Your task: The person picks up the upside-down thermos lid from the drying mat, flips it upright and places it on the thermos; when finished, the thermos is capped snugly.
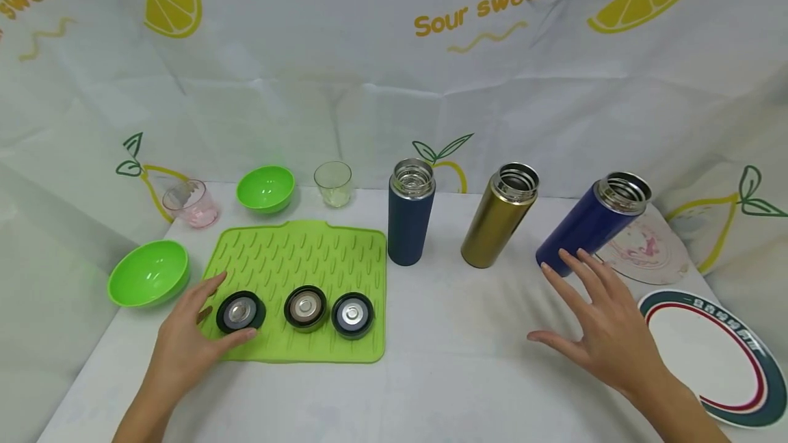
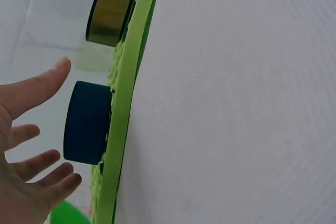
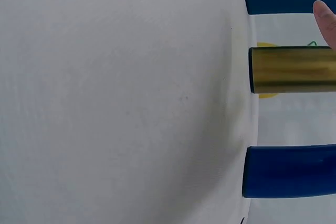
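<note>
My left hand point(image 1: 191, 333) curves around the leftmost bottle lid point(image 1: 240, 313) on the green ribbed mat point(image 1: 363, 251). In the left wrist view a gap shows between the spread fingers and thumb and this dark blue lid point(image 2: 86, 121). Two more upturned lids lie to its right, a gold-sided one point(image 1: 306, 307) and a dark one point(image 1: 353, 314). My right hand point(image 1: 606, 327) hovers with spread fingers in front of the blue bottle point(image 1: 579, 227); whether it touches cannot be told. The gold bottle point(image 1: 495, 224) and dark teal bottle point(image 1: 409, 224) stand uncapped to the left.
Two green bowls point(image 1: 148, 273) point(image 1: 266, 189), a pink glass point(image 1: 193, 204) and a clear glass point(image 1: 334, 184) stand around the mat's left and back edges. On the right lie a rimmed oval plate point(image 1: 702, 361) and a pink-patterned plate point(image 1: 646, 251). A printed cloth point(image 1: 369, 115) hangs behind.
</note>
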The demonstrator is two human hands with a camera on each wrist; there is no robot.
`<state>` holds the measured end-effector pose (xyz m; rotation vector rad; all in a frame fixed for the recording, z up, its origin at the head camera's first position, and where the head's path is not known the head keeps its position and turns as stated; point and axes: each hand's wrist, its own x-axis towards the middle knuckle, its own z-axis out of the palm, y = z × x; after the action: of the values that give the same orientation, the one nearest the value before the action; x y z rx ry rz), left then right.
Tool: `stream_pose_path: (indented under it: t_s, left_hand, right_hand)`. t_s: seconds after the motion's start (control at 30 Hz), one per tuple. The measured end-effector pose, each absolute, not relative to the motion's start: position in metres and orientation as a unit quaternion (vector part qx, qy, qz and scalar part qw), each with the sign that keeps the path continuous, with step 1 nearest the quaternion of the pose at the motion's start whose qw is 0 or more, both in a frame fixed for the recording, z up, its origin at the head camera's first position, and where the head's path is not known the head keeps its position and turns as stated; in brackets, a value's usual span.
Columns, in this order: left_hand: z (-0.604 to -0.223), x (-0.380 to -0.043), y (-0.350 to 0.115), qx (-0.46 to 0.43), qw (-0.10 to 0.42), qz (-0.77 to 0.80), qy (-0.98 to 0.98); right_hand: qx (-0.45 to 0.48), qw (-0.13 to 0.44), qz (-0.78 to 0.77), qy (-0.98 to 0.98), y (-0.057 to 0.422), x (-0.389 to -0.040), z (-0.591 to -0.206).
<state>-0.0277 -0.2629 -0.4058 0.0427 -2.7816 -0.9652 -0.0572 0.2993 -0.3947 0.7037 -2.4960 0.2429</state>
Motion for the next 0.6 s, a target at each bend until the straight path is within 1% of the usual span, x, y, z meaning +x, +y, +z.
stream_pose_path:
  t_s: [0.17, 0.3, 0.47, 0.6]
  left_hand:
    - [-0.411, -0.027, -0.270, 0.059, 0.046, -0.360, -0.930]
    - [-0.414, -0.029, -0.272, 0.066, 0.018, -0.355, -0.933]
    - [-0.414, -0.031, -0.274, 0.068, -0.006, -0.357, -0.931]
    - [-0.413, -0.033, -0.276, 0.061, -0.010, -0.354, -0.933]
  right_hand:
    - [0.263, 0.252, 0.109, -0.925, 0.296, -0.058, -0.402]
    - [0.261, 0.233, 0.119, -0.929, 0.295, -0.056, -0.410]
    - [0.265, 0.202, 0.137, -0.933, 0.292, -0.053, -0.417]
    - [0.269, 0.184, 0.144, -0.934, 0.288, -0.052, -0.416]
